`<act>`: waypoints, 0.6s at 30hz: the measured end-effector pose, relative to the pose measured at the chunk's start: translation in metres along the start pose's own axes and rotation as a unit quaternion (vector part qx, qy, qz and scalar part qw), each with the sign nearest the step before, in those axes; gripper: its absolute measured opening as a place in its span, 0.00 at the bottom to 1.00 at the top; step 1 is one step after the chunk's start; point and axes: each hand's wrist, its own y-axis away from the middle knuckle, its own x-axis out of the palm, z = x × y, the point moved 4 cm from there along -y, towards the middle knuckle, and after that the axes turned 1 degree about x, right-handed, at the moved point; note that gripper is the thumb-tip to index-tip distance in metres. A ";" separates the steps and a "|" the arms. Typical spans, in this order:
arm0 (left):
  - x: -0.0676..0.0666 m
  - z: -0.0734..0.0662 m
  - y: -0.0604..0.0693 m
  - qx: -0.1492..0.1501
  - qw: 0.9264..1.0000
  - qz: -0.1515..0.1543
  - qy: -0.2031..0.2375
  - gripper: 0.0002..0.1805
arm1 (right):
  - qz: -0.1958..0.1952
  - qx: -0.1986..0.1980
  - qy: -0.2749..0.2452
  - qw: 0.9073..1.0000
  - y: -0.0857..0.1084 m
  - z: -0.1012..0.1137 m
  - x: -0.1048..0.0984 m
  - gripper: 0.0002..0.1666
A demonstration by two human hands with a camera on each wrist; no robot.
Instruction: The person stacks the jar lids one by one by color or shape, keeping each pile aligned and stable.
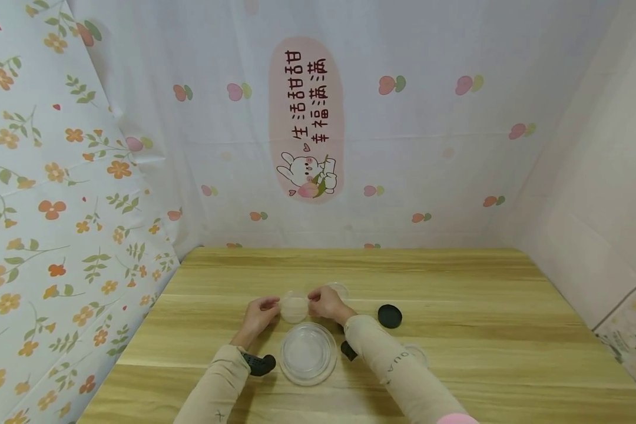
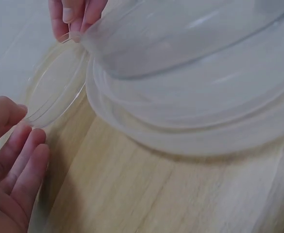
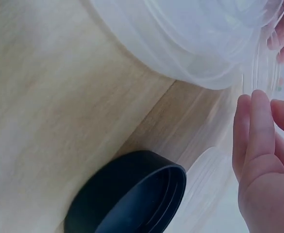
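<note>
Between the two hands is a small clear round plastic lid (image 1: 294,307), tilted in the left wrist view. My left hand (image 1: 262,316) pinches its left edge between thumb and fingers. At the opposite edge, my right hand (image 1: 329,304) pinches the rim with its fingertips. A stack of larger clear round plastic containers or lids (image 1: 307,381) sits on the table just in front of the small lid, nearer to me. In the right wrist view the stack (image 3: 132,34) partly covers the small lid (image 3: 260,73).
On the wood-patterned table (image 1: 456,282), a black round lid (image 1: 390,316) lies to the right of my right hand. One clear disc (image 1: 340,289) rests behind that hand; another (image 1: 416,353) shows beside the right sleeve. A patterned cloth (image 1: 217,147) hangs behind the table.
</note>
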 end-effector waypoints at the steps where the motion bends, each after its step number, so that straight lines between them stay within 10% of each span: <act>1: 0.000 -0.014 0.006 -0.009 1.000 -0.005 0.006 0.15 | 0.000 0.003 -0.011 1.000 0.010 0.019 -0.006 0.13; 7: 0.002 -0.050 0.018 -0.053 0.998 -0.030 0.018 0.13 | -0.016 0.060 -0.059 0.996 0.063 0.111 -0.031 0.14; 18: 0.004 -0.045 0.012 -0.051 0.996 -0.064 -0.029 0.10 | -0.057 0.040 -0.043 0.997 0.071 0.123 -0.041 0.06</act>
